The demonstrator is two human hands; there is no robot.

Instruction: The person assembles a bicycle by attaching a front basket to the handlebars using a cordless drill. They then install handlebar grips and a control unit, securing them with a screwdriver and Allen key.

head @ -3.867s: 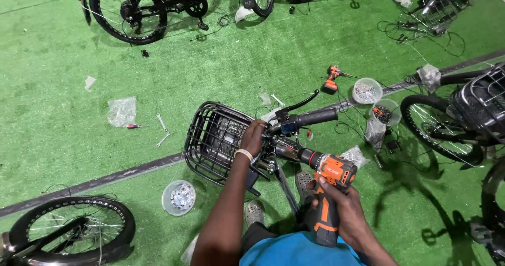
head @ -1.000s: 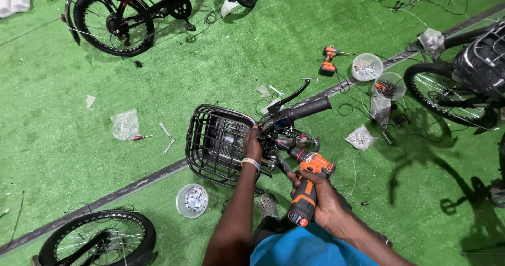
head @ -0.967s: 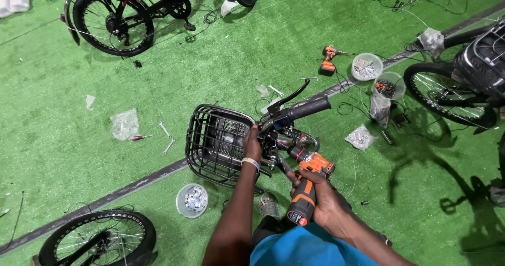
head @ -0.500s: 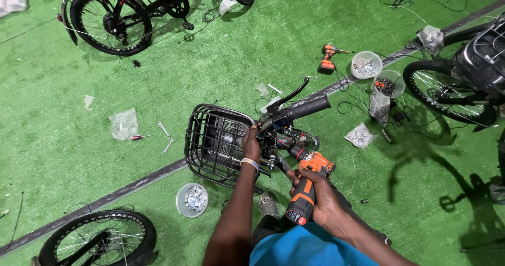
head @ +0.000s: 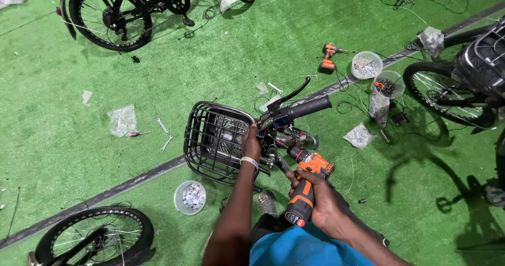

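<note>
Head camera looks straight down on green artificial turf [head: 263, 45], crossed by a grey stripe [head: 131, 182] that runs diagonally under our work. Our right hand [head: 321, 205] has its fingers clenched around the grip of an orange and black cordless drill [head: 305, 192], its nose pointed at the clamp area of the bicycle's handlebar [head: 300, 108]. Our left hand [head: 251, 139] grasps the handlebar stem just beside the black wire basket [head: 202, 145] at the front of the bicycle.

Around us the turf is littered. A clear tub of screws [head: 190, 197] sits near the basket, and two more tubs [head: 366, 65] stand farther off beside a second drill [head: 329, 58]. Two small wrenches [head: 164, 134], a red-handled screwdriver [head: 138, 134] and a crumpled plastic bag [head: 122, 119] lie to the left. We see another bicycle [head: 121, 8] at the top, a loose wheel [head: 94, 237] at the bottom left, and a third bicycle's wheel [head: 447, 92] at the right, with cables strewn about.
</note>
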